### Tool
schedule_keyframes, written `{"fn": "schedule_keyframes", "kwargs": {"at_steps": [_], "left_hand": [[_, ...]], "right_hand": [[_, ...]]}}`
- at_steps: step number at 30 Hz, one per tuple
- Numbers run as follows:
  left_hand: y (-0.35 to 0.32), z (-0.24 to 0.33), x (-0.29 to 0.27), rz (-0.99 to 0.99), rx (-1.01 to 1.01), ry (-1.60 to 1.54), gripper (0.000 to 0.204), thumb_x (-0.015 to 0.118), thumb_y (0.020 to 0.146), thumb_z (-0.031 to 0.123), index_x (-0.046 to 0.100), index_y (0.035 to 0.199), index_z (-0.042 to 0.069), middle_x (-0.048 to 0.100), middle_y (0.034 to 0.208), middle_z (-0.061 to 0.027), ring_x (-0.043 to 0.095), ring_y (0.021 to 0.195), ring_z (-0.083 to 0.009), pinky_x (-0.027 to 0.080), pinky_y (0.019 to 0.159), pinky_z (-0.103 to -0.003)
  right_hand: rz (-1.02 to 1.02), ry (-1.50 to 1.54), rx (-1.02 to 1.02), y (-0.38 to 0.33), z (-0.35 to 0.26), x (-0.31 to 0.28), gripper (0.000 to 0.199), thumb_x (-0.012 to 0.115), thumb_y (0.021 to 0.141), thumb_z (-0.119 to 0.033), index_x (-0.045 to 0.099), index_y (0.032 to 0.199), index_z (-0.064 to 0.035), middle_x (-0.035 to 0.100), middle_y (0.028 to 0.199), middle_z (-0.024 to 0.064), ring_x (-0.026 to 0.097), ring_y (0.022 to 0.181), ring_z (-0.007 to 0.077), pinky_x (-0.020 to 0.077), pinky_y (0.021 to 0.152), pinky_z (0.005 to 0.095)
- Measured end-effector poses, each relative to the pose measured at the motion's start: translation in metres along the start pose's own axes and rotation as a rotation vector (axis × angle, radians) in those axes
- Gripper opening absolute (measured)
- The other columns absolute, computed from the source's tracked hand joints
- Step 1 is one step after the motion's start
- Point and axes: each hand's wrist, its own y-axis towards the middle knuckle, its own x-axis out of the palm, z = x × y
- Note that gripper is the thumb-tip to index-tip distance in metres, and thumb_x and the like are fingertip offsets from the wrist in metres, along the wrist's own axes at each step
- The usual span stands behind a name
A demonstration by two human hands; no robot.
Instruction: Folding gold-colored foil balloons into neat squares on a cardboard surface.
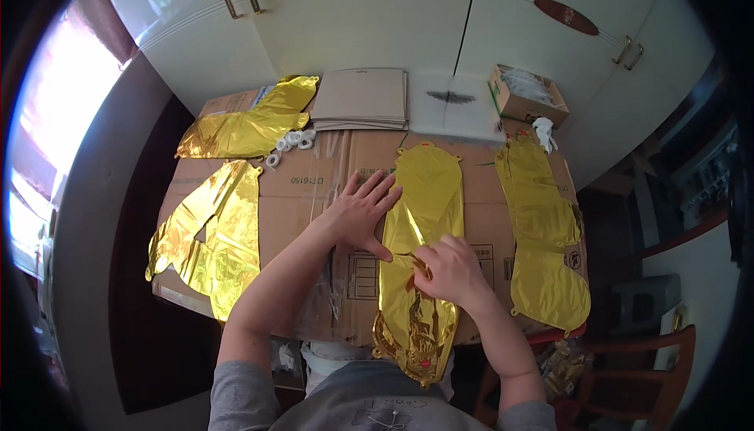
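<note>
A flat gold foil balloon, long and rounded, lies lengthwise in front of me on the cardboard. Its near end hangs past the cardboard's edge toward my lap. My left hand rests at its left side, fingers spread and fingertips on the foil. My right hand is closed, its curled fingers gripping the foil near the balloon's middle, where it creases; the fingertips are partly hidden. To the left lies a gold foil balloon shaped like a four. Another long gold balloon lies at the right.
Flattened cardboard covers the table. Toward the back are a bent gold balloon, several white ribbon rolls, stacked grey-brown boards, and an open box. White cabinets stand behind; a wooden chair is at lower right.
</note>
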Motion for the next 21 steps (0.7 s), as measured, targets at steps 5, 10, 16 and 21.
{"fn": "schedule_keyframes", "kwargs": {"at_steps": [5, 10, 16, 21], "left_hand": [[0.003, -0.001, 0.004, 0.003, 0.009, 0.038, 0.133, 0.071, 0.052, 0.078, 0.023, 0.152, 0.006, 0.024, 0.157, -0.0201, 0.018, 0.147, -0.0384, 0.016, 0.116, -0.06], [0.003, -0.004, 0.009, 0.028, 0.018, 0.053, 0.131, 0.072, 0.053, 0.076, 0.024, 0.152, 0.005, 0.025, 0.157, -0.02, 0.02, 0.146, -0.039, 0.018, 0.116, -0.06], [0.0, -0.003, 0.008, 0.028, 0.007, 0.025, 0.13, 0.071, 0.054, 0.078, 0.025, 0.152, 0.005, 0.026, 0.156, -0.021, 0.02, 0.146, -0.0396, 0.018, 0.115, -0.06], [0.003, -0.003, 0.006, 0.016, 0.013, 0.034, 0.132, 0.068, 0.054, 0.081, 0.025, 0.151, 0.003, 0.025, 0.156, -0.0214, 0.02, 0.146, -0.0386, 0.017, 0.116, -0.059]], "right_hand": [[-0.06, -0.017, -0.244, 0.014, -0.012, -0.002, 0.024, 0.067, 0.078, -0.022, 0.07, 0.101, -0.0166, 0.061, 0.111, 0.0022, 0.055, 0.108, 0.0196, 0.04, 0.1, 0.0431], [-0.098, -0.113, -0.378, 0.006, -0.019, 0.004, 0.038, 0.066, 0.081, -0.027, 0.067, 0.119, -0.0203, 0.059, 0.129, -0.0009, 0.05, 0.125, 0.0196, 0.0314, 0.111, 0.05], [-0.203, -0.064, -0.441, -0.007, -0.019, 0.018, 0.045, 0.064, 0.082, -0.031, 0.063, 0.126, -0.022, 0.057, 0.135, -0.0041, 0.044, 0.135, 0.0182, 0.0275, 0.115, 0.0535], [-0.248, -0.005, -0.433, -0.018, -0.028, 0.021, 0.044, 0.062, 0.084, -0.031, 0.061, 0.128, -0.0258, 0.056, 0.138, -0.0058, 0.044, 0.136, 0.0187, 0.0255, 0.115, 0.056]]}}
